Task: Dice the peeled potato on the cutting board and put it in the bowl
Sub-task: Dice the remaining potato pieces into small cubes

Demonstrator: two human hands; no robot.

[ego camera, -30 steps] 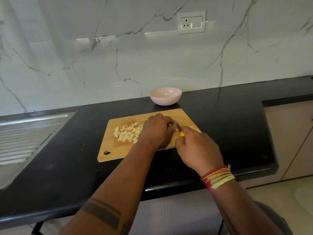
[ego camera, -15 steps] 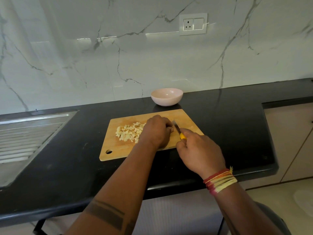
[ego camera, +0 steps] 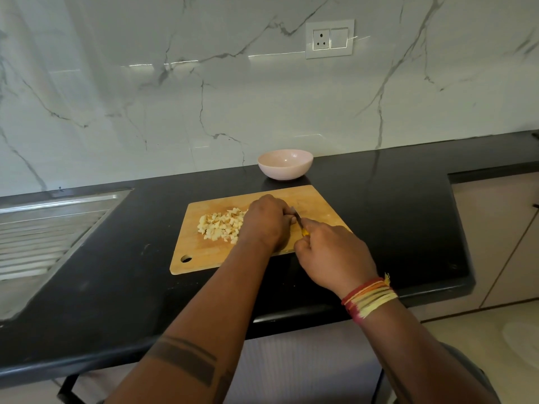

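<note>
Diced potato (ego camera: 223, 225) heaped mid-frame on wooden cutting board (ego camera: 210, 258), left of centre. Left hand (ego camera: 267, 221) curled over board just right of heap; what it covers hidden. Right hand (ego camera: 332, 255) grips yellow-handled knife (ego camera: 300, 221), blade beside left fingers. Pink bowl (ego camera: 285, 164) behind board, on black counter (ego camera: 393, 214). Sink drainer (ego camera: 43, 228) at frame left.

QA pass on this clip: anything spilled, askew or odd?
Nothing stands out. Dice stay piled on the board, none on the counter. Bowl upright, empty. Board sits slightly skewed to the counter edge, harmlessly.
</note>
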